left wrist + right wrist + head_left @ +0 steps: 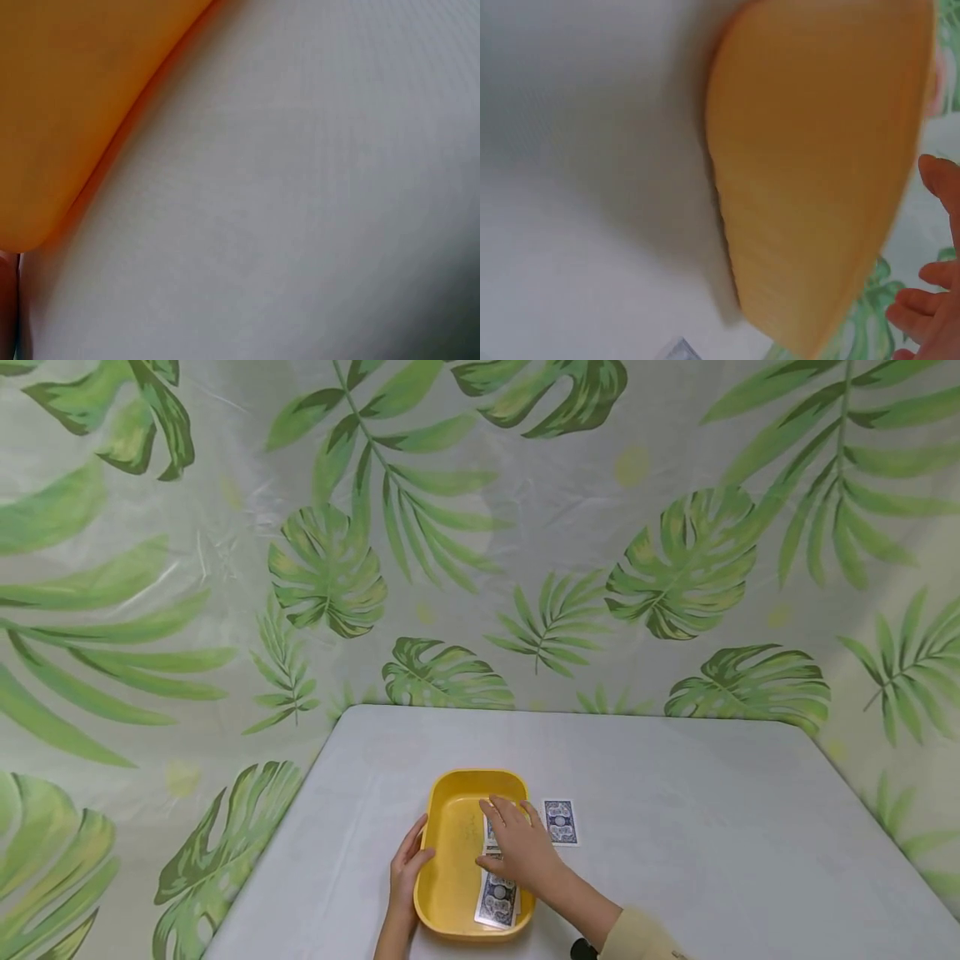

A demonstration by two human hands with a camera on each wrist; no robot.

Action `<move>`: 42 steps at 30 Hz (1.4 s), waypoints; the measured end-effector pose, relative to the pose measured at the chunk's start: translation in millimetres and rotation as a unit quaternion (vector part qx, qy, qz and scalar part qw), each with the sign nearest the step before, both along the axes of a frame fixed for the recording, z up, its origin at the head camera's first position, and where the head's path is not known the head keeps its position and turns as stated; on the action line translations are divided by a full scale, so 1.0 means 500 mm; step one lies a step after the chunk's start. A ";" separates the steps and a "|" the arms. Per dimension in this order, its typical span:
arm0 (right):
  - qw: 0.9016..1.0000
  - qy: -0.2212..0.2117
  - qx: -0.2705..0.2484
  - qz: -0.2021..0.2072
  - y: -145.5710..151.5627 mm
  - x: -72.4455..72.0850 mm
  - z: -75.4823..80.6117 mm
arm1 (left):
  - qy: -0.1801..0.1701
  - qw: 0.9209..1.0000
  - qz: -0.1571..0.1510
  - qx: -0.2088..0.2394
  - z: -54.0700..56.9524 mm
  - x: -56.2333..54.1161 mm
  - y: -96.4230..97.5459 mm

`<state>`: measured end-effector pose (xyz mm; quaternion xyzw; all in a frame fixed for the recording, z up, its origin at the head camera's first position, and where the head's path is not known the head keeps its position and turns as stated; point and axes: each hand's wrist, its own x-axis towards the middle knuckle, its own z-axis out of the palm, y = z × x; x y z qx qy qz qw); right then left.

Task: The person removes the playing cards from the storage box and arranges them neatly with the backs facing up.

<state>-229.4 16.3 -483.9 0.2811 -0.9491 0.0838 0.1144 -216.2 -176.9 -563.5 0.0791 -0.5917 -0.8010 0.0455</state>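
Note:
A yellow plastic tray with rounded corners stands on the table in the head view. My left hand holds its left side, thumb at the rim and fingers along the outer wall. Over the tray's right half is my right hand, its fingers spread and nothing between them. Blue-backed playing cards lie in the tray beneath that hand, partly hidden by it. Another playing card lies face down on the table, just right of the tray. In the right wrist view, the fingers show beyond the tray's outer wall.
The pale table reaches out to both sides of the tray and behind it. A leaf-patterned sheet hangs behind the table. A small black object shows by the right sleeve at the bottom edge.

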 end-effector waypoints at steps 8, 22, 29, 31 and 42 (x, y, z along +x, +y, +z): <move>0.995 -0.073 0.075 0.001 -0.015 0.023 -0.034 | -0.004 1.000 -0.003 0.008 0.003 -0.002 0.001; 0.980 -0.068 0.186 0.022 -0.015 0.044 -0.060 | -0.007 1.000 0.005 -0.002 -0.001 0.002 0.003; 0.978 -0.054 0.198 0.022 -0.017 0.049 -0.065 | 0.008 1.000 0.004 -0.009 -0.001 0.005 0.003; 0.977 -0.052 0.206 0.022 -0.018 0.049 -0.066 | 0.008 1.000 0.005 -0.014 -0.001 0.004 0.003; 0.969 -0.049 0.241 0.021 -0.025 0.047 -0.064 | -0.001 1.000 0.012 -0.005 0.004 0.001 0.004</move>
